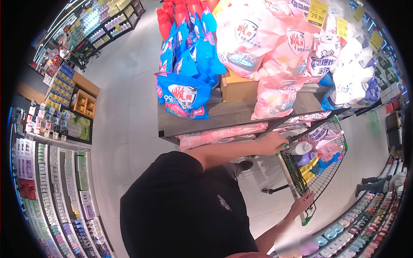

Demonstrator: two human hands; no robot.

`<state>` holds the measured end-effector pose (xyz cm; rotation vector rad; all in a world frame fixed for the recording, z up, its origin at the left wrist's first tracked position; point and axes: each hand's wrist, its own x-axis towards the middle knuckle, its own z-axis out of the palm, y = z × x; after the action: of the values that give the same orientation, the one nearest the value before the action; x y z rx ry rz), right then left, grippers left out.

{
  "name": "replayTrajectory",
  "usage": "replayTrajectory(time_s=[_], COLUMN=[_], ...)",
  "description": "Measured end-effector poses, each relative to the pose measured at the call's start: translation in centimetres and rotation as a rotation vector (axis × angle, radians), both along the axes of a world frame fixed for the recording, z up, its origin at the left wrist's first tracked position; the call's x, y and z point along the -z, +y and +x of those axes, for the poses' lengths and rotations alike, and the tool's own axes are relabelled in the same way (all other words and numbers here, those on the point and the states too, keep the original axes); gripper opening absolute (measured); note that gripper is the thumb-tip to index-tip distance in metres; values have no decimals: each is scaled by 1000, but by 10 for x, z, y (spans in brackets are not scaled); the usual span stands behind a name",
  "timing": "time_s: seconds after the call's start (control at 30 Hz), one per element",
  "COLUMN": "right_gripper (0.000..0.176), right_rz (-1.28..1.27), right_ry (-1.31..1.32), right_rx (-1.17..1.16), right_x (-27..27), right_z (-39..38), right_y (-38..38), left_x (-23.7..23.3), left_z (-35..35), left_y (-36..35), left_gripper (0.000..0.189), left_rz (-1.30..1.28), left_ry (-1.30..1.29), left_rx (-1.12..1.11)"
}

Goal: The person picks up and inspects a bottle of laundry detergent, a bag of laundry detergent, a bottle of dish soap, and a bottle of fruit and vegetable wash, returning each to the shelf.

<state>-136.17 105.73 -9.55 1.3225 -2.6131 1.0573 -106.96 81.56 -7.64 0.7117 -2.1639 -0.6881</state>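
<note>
My left hand point(274, 143) is closed round the far end of the shopping cart's handle point(287, 172), by its green end piece. Lower down, my right hand point(301, 206) rests on the same handle near its other end, fingers stretched out and somewhat apart. Inside the wire cart point(329, 178) lie a white-capped bottle point(303, 148), a purple bottle point(306, 158), yellow items point(307, 173), a blue pack point(325, 164) and pink-and-white bags point(329, 148).
A wooden display point(189, 125) beside the cart holds blue bags point(183, 96), pink bags point(277, 96) and red bottles point(164, 23). Curved shelves point(344, 232) stand at lower right, stocked shelves point(56, 193) at left. Another person point(378, 185) is at far right.
</note>
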Motion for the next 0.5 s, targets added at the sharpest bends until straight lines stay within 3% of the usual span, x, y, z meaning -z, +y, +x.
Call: replayTrajectory(time_s=[0.07, 0.2, 0.3, 0.37, 0.43, 0.5], right_gripper=[56, 63, 63, 61, 54, 47], right_rz=[71, 254, 281, 319, 289, 230], right_ry=[-47, -263, -123, -111, -89, -84], right_rx=[25, 211, 283, 334, 388, 409], right_x=[19, 48, 74, 73, 62, 63], right_z=[-21, -50, -66, -64, -54, -49], right_y=[2, 9, 13, 3, -9, -16], left_x=[-1, 60, 81, 73, 53, 62], left_z=[-21, -55, -62, -70, -73, -81], left_y=[-5, -17, -17, -18, -10, -11], left_gripper=[32, 35, 35, 32, 28, 24], left_rz=[179, 130, -8, 17, 335, 474], left_ry=[-161, -200, -50, -142, -86, 55], left_rx=[46, 45, 38, 34, -5, -76])
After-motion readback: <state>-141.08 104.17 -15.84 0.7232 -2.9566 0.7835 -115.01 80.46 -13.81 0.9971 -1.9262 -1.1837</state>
